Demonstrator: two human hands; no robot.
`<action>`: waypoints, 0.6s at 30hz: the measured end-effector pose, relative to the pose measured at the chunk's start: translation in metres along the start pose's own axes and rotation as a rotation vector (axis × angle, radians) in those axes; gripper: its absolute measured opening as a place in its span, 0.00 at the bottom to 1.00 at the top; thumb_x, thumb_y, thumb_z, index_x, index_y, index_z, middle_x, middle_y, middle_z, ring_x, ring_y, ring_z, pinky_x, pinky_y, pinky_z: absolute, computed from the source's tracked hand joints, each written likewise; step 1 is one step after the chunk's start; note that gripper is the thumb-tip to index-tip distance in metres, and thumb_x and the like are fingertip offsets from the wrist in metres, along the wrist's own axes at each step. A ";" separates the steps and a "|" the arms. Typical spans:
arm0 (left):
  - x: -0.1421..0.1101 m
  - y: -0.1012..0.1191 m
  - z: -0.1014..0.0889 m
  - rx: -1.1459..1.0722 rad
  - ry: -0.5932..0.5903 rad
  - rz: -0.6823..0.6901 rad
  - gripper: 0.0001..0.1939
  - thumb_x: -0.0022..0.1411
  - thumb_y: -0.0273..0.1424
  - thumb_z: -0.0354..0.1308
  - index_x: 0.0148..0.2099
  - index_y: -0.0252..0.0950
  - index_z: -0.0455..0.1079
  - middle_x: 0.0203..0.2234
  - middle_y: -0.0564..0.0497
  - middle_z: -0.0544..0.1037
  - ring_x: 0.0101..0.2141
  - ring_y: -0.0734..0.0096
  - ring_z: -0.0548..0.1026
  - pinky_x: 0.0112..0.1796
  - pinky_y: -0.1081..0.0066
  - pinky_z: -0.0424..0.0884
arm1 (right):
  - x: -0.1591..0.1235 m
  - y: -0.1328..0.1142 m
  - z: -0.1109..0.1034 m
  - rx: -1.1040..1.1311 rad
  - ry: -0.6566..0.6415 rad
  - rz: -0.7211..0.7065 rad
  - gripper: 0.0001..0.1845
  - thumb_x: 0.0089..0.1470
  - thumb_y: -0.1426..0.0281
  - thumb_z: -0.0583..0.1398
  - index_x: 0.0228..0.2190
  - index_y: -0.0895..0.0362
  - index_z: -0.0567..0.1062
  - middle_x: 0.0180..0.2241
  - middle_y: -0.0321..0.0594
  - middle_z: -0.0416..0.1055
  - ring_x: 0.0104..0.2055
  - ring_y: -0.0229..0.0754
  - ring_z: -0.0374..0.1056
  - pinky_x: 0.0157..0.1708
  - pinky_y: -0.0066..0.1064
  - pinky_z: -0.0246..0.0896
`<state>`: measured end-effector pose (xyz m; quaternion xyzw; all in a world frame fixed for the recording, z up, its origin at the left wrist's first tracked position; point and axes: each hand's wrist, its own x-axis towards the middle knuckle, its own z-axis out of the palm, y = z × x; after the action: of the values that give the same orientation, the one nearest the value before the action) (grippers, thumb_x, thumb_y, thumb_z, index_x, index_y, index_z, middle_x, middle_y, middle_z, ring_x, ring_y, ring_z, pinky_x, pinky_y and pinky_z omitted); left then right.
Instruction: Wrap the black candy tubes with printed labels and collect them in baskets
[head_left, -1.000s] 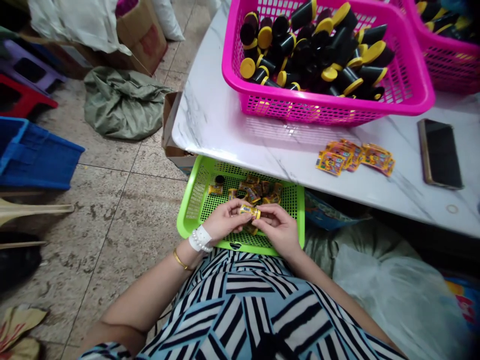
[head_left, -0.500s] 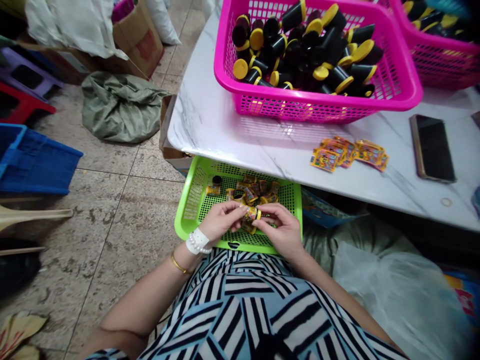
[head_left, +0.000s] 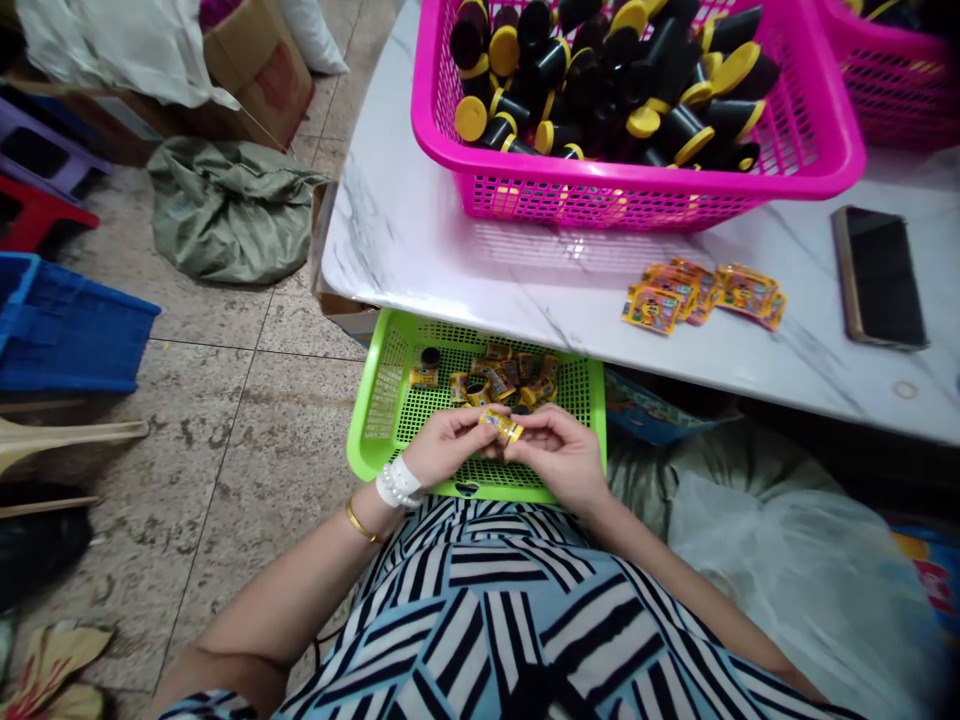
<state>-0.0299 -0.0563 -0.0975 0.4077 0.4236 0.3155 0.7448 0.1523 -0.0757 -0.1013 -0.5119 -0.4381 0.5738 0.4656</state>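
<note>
Between the fingertips of both hands sits a small yellow printed cylinder (head_left: 500, 425), a short tube wrapped in a glossy multicoloured label, held level just above a green plastic mesh tray (head_left: 365, 462). The left hand (head_left: 448, 445) and right hand (head_left: 559, 458) are close together, each pinching one end, so the fingers hide both ends and part of the label. Whether the label is fully stuck down is hard to make out. Just beyond the hands, the tray carries a loose heap of similar labelled pieces (head_left: 499, 378), with a bare black cylinder (head_left: 430, 356) to the left of the heap. Farther ahead, on a white marble worktop (head_left: 420, 230), lie a small stack of flat printed labels (head_left: 697, 293) and a smartphone (head_left: 879, 277), beyond the right hand. A pink plastic basket (head_left: 637, 190) there is packed with black cylinders with yellow caps (head_left: 675, 135), and a second pink basket (head_left: 892, 100) is cut off by the top corner of the view. The labels show bright cartoon-like artwork, but their print is too small to read, and no brand can be made out.
</note>
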 end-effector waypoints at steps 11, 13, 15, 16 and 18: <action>-0.001 0.005 0.020 -0.646 0.003 -0.234 0.21 0.52 0.40 0.69 0.42 0.29 0.73 0.18 0.58 0.65 0.16 0.88 0.55 0.18 0.83 0.54 | -0.005 -0.007 -0.006 0.188 -0.171 0.028 0.13 0.49 0.68 0.69 0.40 0.48 0.81 0.31 0.34 0.69 0.23 0.36 0.74 0.23 0.30 0.76; -0.004 0.003 0.023 -0.704 -0.015 -0.245 0.17 0.51 0.37 0.70 0.36 0.29 0.72 0.17 0.59 0.64 0.15 0.90 0.52 0.17 0.85 0.52 | -0.007 -0.006 -0.007 0.120 -0.147 -0.015 0.14 0.50 0.67 0.69 0.41 0.48 0.81 0.33 0.36 0.70 0.26 0.36 0.73 0.26 0.30 0.75; -0.008 0.002 0.025 -0.699 0.002 -0.238 0.16 0.51 0.35 0.71 0.33 0.30 0.69 0.16 0.60 0.62 0.14 0.91 0.49 0.16 0.86 0.50 | -0.008 -0.007 -0.008 -0.012 -0.174 -0.062 0.17 0.50 0.67 0.68 0.44 0.47 0.80 0.35 0.38 0.70 0.32 0.37 0.72 0.30 0.30 0.74; -0.010 0.002 0.026 -0.689 0.008 -0.238 0.16 0.51 0.35 0.71 0.34 0.31 0.69 0.15 0.61 0.62 0.13 0.91 0.49 0.15 0.86 0.51 | -0.008 -0.008 -0.009 -0.071 -0.189 -0.087 0.18 0.50 0.67 0.68 0.45 0.47 0.80 0.35 0.39 0.70 0.34 0.38 0.71 0.30 0.30 0.73; -0.013 0.003 0.028 -0.664 -0.003 -0.256 0.18 0.51 0.37 0.70 0.34 0.32 0.68 0.14 0.61 0.63 0.12 0.90 0.48 0.14 0.86 0.51 | -0.008 -0.011 -0.010 -0.131 -0.199 -0.141 0.17 0.51 0.68 0.68 0.45 0.47 0.80 0.33 0.39 0.71 0.32 0.38 0.69 0.29 0.29 0.70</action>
<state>-0.0110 -0.0749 -0.0812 0.0873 0.3445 0.3395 0.8709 0.1635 -0.0816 -0.0902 -0.4498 -0.5537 0.5578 0.4243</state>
